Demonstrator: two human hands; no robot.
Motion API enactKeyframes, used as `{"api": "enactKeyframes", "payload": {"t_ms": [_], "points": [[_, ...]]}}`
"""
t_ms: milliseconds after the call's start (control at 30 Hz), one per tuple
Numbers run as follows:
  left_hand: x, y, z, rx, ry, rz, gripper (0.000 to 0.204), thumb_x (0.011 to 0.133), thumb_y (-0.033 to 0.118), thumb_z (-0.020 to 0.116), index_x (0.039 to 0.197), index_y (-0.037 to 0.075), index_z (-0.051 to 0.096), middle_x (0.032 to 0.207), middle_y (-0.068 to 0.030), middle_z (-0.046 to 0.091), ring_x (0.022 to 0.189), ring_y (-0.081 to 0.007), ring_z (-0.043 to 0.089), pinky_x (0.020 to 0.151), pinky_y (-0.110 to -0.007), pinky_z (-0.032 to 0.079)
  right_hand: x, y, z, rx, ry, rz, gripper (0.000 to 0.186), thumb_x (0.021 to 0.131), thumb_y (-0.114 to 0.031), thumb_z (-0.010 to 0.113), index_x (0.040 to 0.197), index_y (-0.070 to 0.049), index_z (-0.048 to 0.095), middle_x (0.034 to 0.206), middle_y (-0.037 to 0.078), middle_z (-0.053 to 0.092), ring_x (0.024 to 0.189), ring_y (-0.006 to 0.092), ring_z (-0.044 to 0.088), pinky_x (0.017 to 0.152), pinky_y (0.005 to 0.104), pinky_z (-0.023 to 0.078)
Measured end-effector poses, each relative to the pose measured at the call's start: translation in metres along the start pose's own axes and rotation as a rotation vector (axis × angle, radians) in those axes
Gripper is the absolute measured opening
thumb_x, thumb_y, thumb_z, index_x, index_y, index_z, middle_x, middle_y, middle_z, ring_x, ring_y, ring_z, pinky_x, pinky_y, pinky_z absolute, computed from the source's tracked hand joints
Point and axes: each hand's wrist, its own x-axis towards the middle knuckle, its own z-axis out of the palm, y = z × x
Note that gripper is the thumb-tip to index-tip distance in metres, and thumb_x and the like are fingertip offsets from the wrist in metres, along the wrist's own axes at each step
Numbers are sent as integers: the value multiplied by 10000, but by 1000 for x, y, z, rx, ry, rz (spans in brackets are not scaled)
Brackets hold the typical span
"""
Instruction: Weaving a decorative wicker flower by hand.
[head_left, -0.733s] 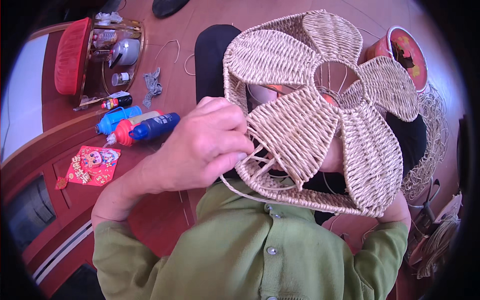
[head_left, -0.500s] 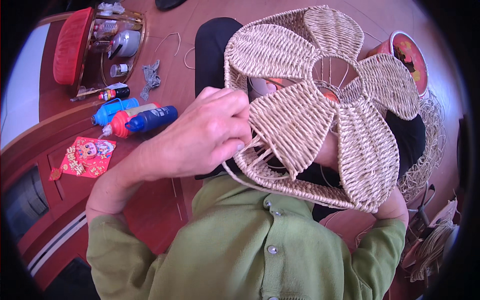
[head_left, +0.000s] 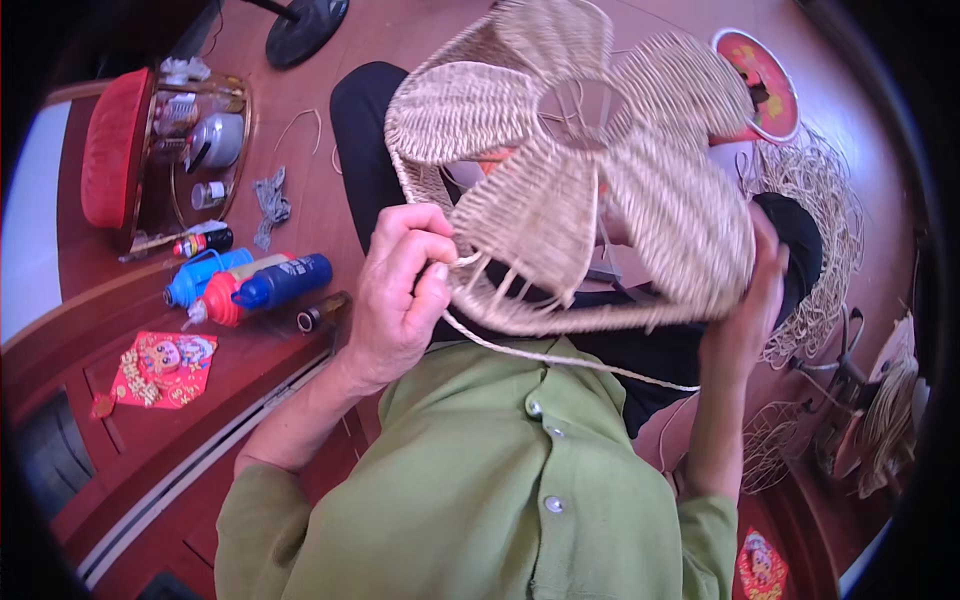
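Note:
A basket [head_left: 540, 215] woven from straw-coloured cord, with a flower of broad petals round a central ring, rests over my lap and is blurred by motion. At its lower left, my left hand [head_left: 405, 280] is closed, pinching the cord [head_left: 560, 357] beside one petal. From there the cord trails right across my front. Bare upright strands show under that petal's lower edge. My right hand [head_left: 745, 295] grips the basket's right side, its fingers along the outer edge and partly smeared by motion.
A heap of loose cord [head_left: 820, 230] lies on the floor at right, near a red basin [head_left: 775, 85]. On the left are bottles [head_left: 285, 280], a red decorated packet [head_left: 165, 370] and a rack with a kettle [head_left: 215, 140]. A black round base [head_left: 305, 30] stands far off.
My right hand has come out from beneath the basket to its right side. The basket sits further left and higher in view. My left hand still pinches at the petal's edge.

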Motion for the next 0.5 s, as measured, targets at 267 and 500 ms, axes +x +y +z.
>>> {"api": "enactKeyframes", "payload": {"t_ms": [267, 500], "points": [[3, -17, 53, 46, 64, 267, 76, 913, 17, 625, 982, 44, 608, 1024, -94, 638, 1009, -297, 594, 981, -409, 406, 9, -31, 22, -1068, -153, -1021, 526, 815, -121, 788, 1323, -107, 656, 1332, 110, 574, 1274, 304, 522, 1046, 435, 439], [4, -8, 61, -398, 118, 105, 218, 884, -76, 591, 1069, 33, 629, 1020, -107, 649, 994, -308, 651, 1037, -456, 460, -29, 0, 75, -692, -682, -735, 252, 739, -91, 794, 953, -64, 663, 1101, 76, 562, 991, 284, 555, 843, 419, 460]]}}
